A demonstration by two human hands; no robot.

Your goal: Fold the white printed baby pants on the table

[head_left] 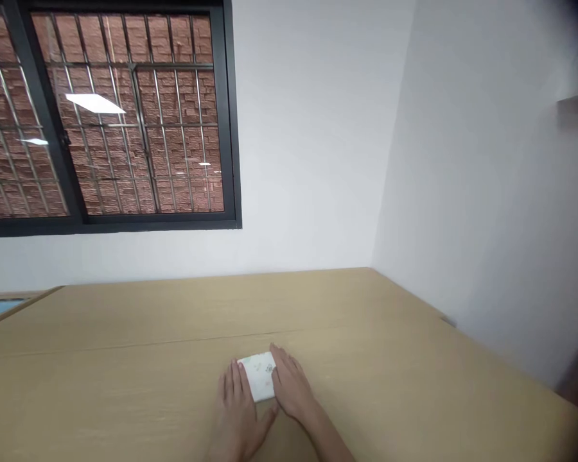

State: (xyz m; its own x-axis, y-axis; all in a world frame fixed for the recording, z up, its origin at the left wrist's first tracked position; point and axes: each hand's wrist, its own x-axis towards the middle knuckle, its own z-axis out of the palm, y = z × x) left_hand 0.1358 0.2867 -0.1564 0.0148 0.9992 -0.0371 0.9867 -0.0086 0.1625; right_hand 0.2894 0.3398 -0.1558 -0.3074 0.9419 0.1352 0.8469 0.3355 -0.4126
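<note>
Matt, cloth- or paper-like material is seen in the white square (260, 378). The tabletop (125, 398) is smoothly wood-finished.

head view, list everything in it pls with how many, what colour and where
printed item, looks folded: 1, white with small prints, on the table between the hands
table: 1, tan with a seam, across the lower part
walls: 2, white, behind and right
window frame: 1, dark, upper left
bars: many, grey, beyond the glass
brick wall: 1, reddish brown, behind the bars
bright patches: several, white, across the window
surface: 1, pale blue, left edge
left hand: 1, bare, on the item's left side
right hand: 1, bare, on its right side
</note>
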